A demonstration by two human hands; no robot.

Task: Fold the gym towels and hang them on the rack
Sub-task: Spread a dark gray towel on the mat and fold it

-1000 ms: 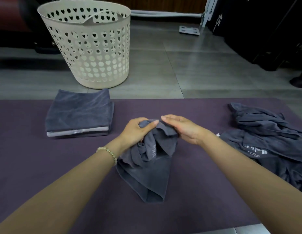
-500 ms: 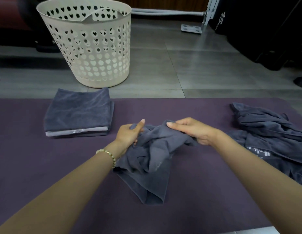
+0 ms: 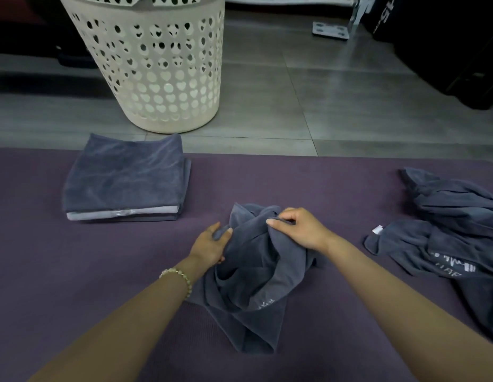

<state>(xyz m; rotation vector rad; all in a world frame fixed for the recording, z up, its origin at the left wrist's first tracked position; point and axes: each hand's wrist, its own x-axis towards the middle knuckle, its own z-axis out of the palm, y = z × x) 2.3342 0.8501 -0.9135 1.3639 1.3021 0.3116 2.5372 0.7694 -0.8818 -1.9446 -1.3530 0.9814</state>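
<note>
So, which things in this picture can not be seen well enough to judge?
All in the head view:
- The basket: rim cut off by the top edge, contents hidden behind its wall.
- The towel pinched by the left hand and right hand: print creased into folds, unreadable.
- The loose towel pile: runs past the right edge.
- The rack: not in view.

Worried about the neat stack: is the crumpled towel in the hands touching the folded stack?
Apart. The head view shows bare purple mat between the crumpled towel and the folded stack.
</note>
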